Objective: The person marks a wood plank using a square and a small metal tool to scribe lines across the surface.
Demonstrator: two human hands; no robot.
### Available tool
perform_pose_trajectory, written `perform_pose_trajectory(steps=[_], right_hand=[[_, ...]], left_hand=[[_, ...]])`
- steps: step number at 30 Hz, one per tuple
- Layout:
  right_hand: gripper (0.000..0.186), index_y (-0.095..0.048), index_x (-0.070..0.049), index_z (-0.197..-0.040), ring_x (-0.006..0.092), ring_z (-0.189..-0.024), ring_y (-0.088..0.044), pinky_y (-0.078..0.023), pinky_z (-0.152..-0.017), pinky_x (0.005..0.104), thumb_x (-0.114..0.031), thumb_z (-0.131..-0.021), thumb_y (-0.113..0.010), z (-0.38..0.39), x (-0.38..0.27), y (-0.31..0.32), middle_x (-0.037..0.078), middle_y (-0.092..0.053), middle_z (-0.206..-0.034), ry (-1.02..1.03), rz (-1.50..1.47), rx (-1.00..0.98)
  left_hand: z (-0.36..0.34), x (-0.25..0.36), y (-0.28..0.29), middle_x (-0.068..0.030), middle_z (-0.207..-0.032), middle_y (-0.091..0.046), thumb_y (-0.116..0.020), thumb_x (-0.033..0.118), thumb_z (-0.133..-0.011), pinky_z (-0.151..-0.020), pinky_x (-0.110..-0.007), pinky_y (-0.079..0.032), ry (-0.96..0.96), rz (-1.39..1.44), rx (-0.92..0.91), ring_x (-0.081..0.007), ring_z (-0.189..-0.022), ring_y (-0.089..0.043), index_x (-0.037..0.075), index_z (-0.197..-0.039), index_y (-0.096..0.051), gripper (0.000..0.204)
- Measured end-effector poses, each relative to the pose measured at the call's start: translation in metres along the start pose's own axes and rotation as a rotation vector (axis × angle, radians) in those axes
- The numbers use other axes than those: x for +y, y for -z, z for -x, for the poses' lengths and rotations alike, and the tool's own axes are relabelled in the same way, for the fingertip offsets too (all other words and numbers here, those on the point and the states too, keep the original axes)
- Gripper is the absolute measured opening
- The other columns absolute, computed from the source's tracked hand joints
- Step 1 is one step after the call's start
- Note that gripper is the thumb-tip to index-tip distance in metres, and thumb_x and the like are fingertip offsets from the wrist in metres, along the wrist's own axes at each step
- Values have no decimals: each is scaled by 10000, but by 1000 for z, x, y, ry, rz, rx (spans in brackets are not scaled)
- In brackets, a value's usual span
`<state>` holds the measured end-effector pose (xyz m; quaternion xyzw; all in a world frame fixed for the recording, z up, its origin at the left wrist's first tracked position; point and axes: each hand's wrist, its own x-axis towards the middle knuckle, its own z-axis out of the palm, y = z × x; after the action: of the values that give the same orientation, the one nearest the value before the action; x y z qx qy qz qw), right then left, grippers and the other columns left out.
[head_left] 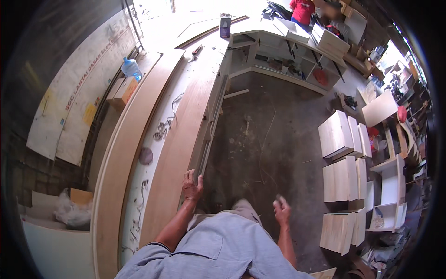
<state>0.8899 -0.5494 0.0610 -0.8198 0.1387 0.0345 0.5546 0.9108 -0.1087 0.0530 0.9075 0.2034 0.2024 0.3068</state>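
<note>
My left hand (191, 188) rests at the inner edge of a long wooden plank (176, 153) on the workbench, its fingers spread. My right hand (281, 210) hangs over the concrete floor beside my body, fingers curled; whether anything is in them I cannot make out. Left of that plank, a white strip of bench holds metal pieces (161, 130) and a round greyish pad (146, 156). A second long board (125, 176) lies further left. At the bench's far end stands a dark can (225, 27).
An angled white cabinet (288, 63) closes the far side, with a person in red (302, 10) and another behind it. Stacked drawer pieces (337, 179) line the right. A water jug (131, 69) on cartons and leaning panels (79, 93) stand left. A loose strip (236, 93) lies ahead.
</note>
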Motion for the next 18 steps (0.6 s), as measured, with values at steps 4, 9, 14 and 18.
perform_pose_trajectory(steps=[4, 9, 14, 18], right_hand=[[337, -698, -6, -1053, 71, -550, -542, -434, -485, 262, -334, -980, -672, -103, -123, -24, 31, -647, -740, -61, -329, 79], [354, -663, -56, -973, 110, -630, -589, -487, -583, 259, -409, -991, -647, -238, -248, -32, 40, -661, -808, 3, -637, -127], [462, -664, -14, -1193, 139, -889, -681, -554, -794, 286, -237, -831, -847, -351, -348, -72, 76, -698, -1023, 274, -385, -698], [616, -630, -45, -1272, 191, -1014, -686, -552, -883, 327, -209, -742, -899, -404, -389, -141, 54, -694, -1106, 593, 46, -832]], left_hand=[[-89, 4, -23, -202, -1213, -619, -680, 284, -952, -936, -442, -528, 100, -30, 76, -361, -1113, -646, 8, -1226, -645, 390], [-202, 23, -45, -188, -1175, -666, -658, 353, -976, -862, -414, -545, 375, 20, 74, -307, -992, -686, 4, -1105, -704, 375], [-311, 131, -63, -141, -1163, -711, -483, 707, -990, -881, -387, -536, 766, 959, -544, -212, -1019, -697, -4, -1335, -608, 801], [-388, 212, -97, -127, -1170, -708, -461, 661, -1021, -893, -367, -540, 649, 1214, -757, -187, -1025, -694, -11, -1369, -581, 766]])
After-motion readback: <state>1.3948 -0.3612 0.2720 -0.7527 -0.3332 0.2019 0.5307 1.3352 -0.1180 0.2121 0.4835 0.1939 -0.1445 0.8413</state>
